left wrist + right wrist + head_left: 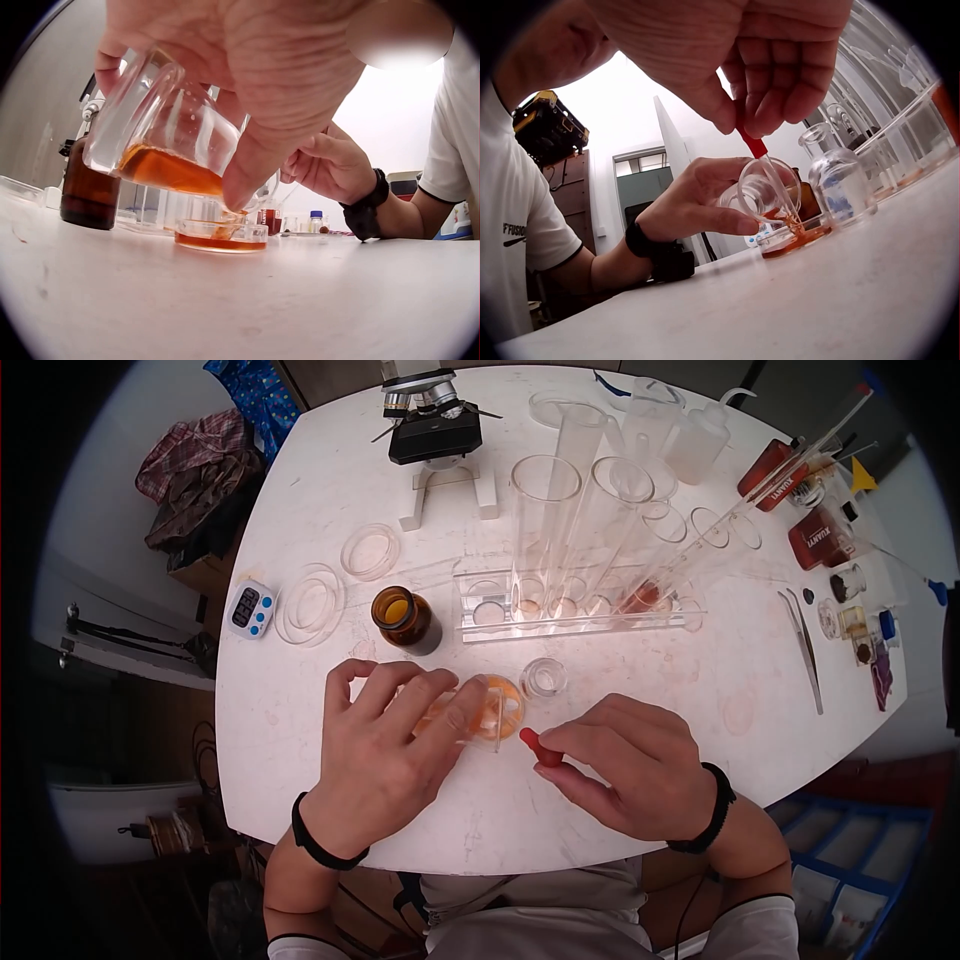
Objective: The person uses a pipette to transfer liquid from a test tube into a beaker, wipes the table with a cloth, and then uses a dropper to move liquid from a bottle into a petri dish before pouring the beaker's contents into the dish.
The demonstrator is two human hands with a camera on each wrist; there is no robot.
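Observation:
My left hand (385, 745) grips a clear glass vessel (202, 124), tilted above a shallow glass dish (221, 244); orange liquid lies in both. Between thumb and fingers, my right hand (635, 765) pinches the red rubber bulb (543, 748) of a glass dropper. In the right wrist view the dropper's glass tube (780, 182) slants down at the mouth of the tilted vessel, over the dish (795, 238). Orange liquid shows between the vessel's lip and the dish. Whether the tube's tip touches the dish cannot be told.
Behind the hands stand a brown bottle (405, 622), a small glass bottle (545, 677) and a clear rack (590, 622) with tall tubes. A microscope (435, 435) stands at the back, a timer (250, 609) and petri dishes (310, 605) at left, tweezers (803, 650) at right.

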